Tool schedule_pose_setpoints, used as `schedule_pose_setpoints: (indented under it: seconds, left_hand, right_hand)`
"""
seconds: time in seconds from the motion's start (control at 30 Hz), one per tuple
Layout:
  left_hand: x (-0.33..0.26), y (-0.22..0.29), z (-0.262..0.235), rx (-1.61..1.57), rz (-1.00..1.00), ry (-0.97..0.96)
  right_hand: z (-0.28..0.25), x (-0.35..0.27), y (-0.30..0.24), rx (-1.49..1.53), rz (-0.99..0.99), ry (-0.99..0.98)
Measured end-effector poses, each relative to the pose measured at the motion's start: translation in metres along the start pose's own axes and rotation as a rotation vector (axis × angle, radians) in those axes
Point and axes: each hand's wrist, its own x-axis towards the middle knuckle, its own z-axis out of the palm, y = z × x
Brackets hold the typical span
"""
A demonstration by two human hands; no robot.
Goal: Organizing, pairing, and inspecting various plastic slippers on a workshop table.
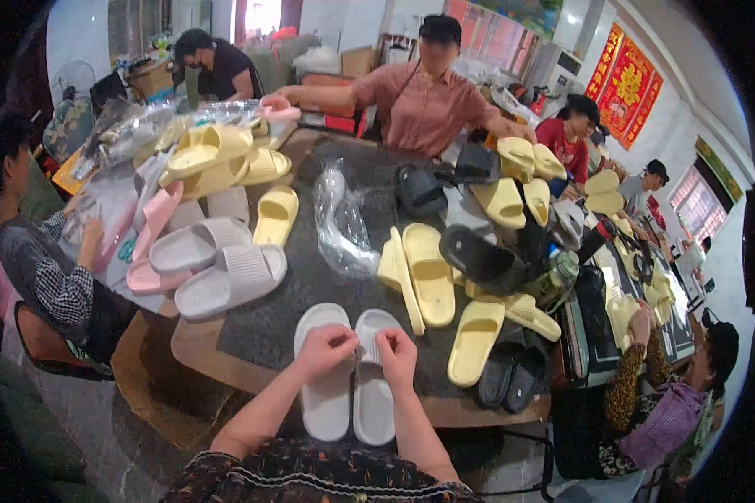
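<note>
A pair of light grey slippers lies side by side at the table's near edge, soles down: the left slipper (325, 412) and the right slipper (374, 415). My left hand (325, 349) is over the left one's strap, its thumb and fingers pinched together toward the gap between the pair. Above the right slipper's strap, my right hand (397, 355) is closed too, fingertips curled inward, facing the left. Whatever the fingertips hold, if anything, is too small to make out. Just beyond lies a crumpled clear plastic bag (342, 222).
Grey slippers (231, 281) and a pink slipper (157, 220) are heaped at left. Yellow slippers (432, 272) and black slippers (478, 256) crowd the right. Across the dark table (260, 335) a person (432, 105) handles slippers; others work at left and right.
</note>
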Motion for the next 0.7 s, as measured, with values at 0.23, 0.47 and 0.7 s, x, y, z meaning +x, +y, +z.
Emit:
schedule_pose_setpoints:
  seconds: [0.23, 0.47, 0.7]
  left_hand:
    - [0.007, -0.001, -0.001, 0.039, 0.115, -0.010]
    - [0.008, 0.000, -0.002, 0.087, 0.165, -0.017]
    - [0.003, -0.006, 0.004, -0.002, 0.053, -0.049]
  right_hand:
    - [0.007, 0.006, -0.008, 0.055, 0.023, 0.026]
    - [0.009, 0.004, -0.018, 0.018, 0.015, -0.012]
    - [0.002, 0.001, -0.009, -0.010, 0.022, 0.002]
